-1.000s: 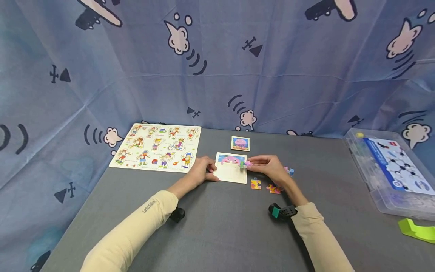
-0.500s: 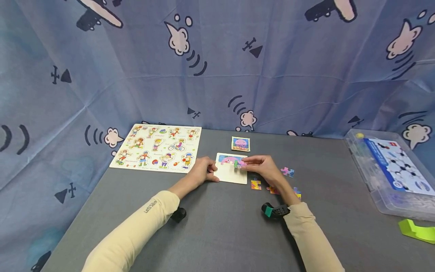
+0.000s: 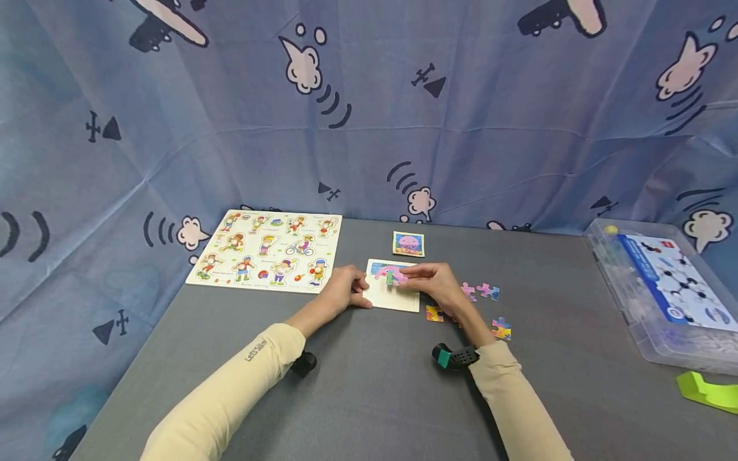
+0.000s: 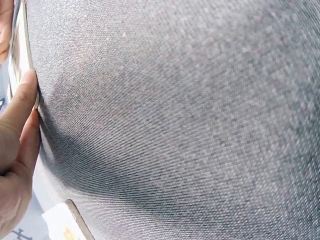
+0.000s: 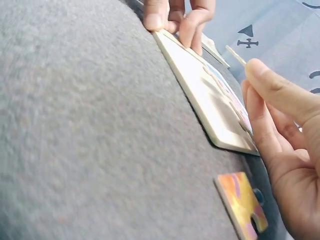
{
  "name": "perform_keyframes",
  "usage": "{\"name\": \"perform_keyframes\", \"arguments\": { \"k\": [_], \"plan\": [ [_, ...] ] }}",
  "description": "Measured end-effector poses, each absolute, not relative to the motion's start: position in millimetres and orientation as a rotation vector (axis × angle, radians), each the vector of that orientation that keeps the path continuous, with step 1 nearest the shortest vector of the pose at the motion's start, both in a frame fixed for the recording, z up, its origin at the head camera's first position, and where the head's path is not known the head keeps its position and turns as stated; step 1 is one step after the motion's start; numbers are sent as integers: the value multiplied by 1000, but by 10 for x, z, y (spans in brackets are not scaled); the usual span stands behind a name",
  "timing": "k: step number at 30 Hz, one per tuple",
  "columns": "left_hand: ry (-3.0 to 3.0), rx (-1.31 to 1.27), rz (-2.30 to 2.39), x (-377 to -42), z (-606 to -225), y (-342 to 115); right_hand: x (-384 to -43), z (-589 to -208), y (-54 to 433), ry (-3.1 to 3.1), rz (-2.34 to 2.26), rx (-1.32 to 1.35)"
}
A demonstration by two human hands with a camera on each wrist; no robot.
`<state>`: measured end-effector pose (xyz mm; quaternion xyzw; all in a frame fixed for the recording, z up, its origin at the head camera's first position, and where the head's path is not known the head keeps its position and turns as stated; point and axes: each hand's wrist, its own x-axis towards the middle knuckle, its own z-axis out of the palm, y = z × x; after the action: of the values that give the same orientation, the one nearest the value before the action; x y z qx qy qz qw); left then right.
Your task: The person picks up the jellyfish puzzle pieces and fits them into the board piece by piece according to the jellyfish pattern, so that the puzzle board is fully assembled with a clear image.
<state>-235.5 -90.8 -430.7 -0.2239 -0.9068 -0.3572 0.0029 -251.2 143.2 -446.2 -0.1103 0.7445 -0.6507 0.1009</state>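
A small white puzzle tray (image 3: 392, 301) lies on the grey table, its upper part filled with a pink sea-creature picture and its lower part bare. My left hand (image 3: 340, 289) grips the tray's left edge between thumb and fingers. Over the tray, my right hand (image 3: 435, 282) pinches a jigsaw piece (image 3: 389, 278) with green and pink on it. The right wrist view shows this piece (image 5: 236, 55) edge-on, raised above the tray between thumb and fingertips. Right of the tray lie several loose pieces, among them a yellow-orange piece (image 3: 435, 313) and a pink-blue piece (image 3: 489, 291).
Behind the tray sits a small square picture puzzle (image 3: 408, 244). A large board of cartoon figures (image 3: 277, 256) lies to the left. At the right stand a clear plastic case (image 3: 628, 301) and a lime-green object (image 3: 706, 389). A patterned curtain (image 3: 369, 128) hangs behind the table.
My right hand has moved left over the tray with the jigsaw piece, uncovering loose pieces on the right. The left hand stays at the tray's edge.
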Motion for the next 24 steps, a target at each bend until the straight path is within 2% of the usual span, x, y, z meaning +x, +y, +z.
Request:
{"name": "perform_keyframes", "arguments": {
  "k": [24],
  "plan": [
    [-2846,-700,-1108,-2361,-4306,-907,-2485,-4440,1047,2676,-1619,-540]
  ]
}}
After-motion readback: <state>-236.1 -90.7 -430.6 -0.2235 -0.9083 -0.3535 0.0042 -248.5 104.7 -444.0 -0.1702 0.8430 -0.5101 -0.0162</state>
